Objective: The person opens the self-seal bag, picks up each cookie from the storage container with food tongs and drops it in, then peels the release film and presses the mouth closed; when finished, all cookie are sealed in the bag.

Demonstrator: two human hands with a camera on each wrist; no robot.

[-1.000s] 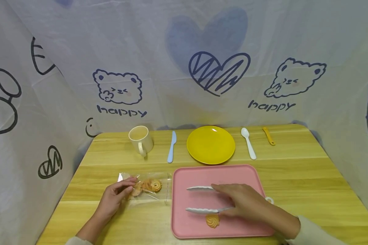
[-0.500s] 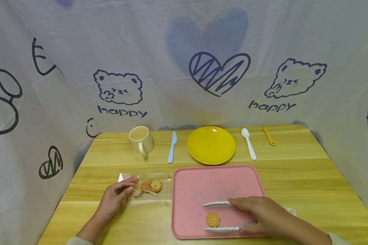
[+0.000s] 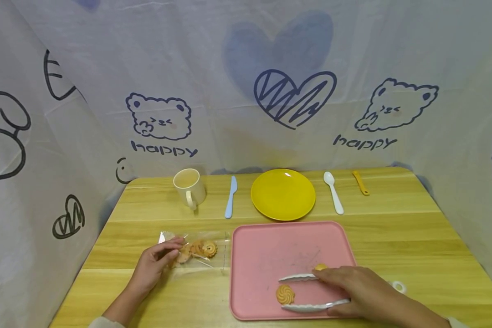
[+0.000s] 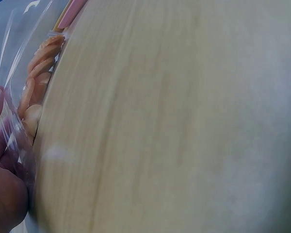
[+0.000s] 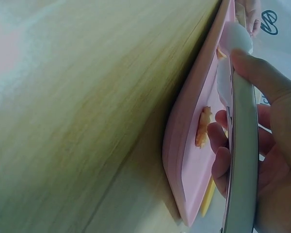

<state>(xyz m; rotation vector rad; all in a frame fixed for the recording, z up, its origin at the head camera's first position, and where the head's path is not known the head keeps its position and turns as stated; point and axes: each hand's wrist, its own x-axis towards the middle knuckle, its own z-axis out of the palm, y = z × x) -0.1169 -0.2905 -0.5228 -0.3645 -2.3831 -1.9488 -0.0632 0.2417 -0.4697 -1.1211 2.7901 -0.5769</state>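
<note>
Head view, from the left: the white cloth (image 3: 229,146) carries a line-drawn bear (image 3: 161,119) with the word "happy" (image 3: 164,149) lettered beneath it, and the wooden table (image 3: 406,223) shows a slanting left edge and a back edge along the cloth. The left hand (image 3: 157,256) pinches the left end of a transparent bag (image 3: 219,263) lying flat with several cookies (image 3: 209,249) inside; behind it stands a cream mug (image 3: 189,187), handle toward the person. A light blue knife (image 3: 231,197) lies next, with a strip of wood between it and the yellow plate (image 3: 283,194). The bag's right edge comes just beside the raised rim of the pink tray (image 3: 262,246). On the tray, toward its front edge, a swirled cookie (image 3: 285,294) sits between the parted tips of the tongs (image 3: 305,308), which the right hand (image 3: 358,284) grips; a second cookie (image 3: 321,267) shows partly beyond the upper arm, beside the fingers. Farther right lie a white spoon (image 3: 333,193) and a yellow handle-like piece (image 3: 361,183), under another "happy" (image 3: 365,142) on the cloth; wood extends from the tray's right side to the table's right edge.
</note>
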